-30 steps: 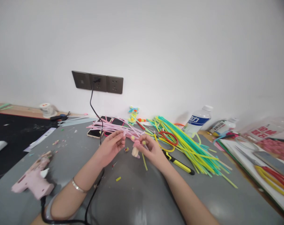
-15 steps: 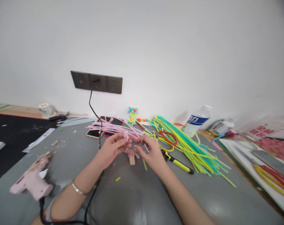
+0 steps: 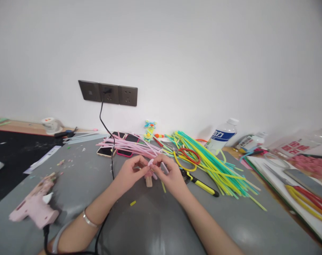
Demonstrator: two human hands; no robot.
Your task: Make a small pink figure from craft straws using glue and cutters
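Observation:
Between the fingertips of both hands is a small pale pink piece (image 3: 150,162), bent and fuzzy-looking like a bit of pipe cleaner; its full shape is hidden. My left hand (image 3: 131,174) pinches it from the left. From the other side, my right hand (image 3: 169,173) closes thumb and fingers on it. Just below the fingers stands a small pink and tan block-like piece (image 3: 149,181), partly covered by the hands. Behind them lies a bundle of pink pipe cleaners (image 3: 123,144).
A pink glue gun (image 3: 35,209) lies left, its black cord (image 3: 112,166) passing my left arm. Rightward are yellow-handled pliers (image 3: 203,186), scissors (image 3: 189,157), green and yellow pipe cleaners (image 3: 216,166) and a bottle (image 3: 222,134). Phones (image 3: 105,151) lie at the back.
My right hand has moved in to meet my left, and both now pinch the pale pink piece. Before, the left hand alone held it up, with the right fingers apart.

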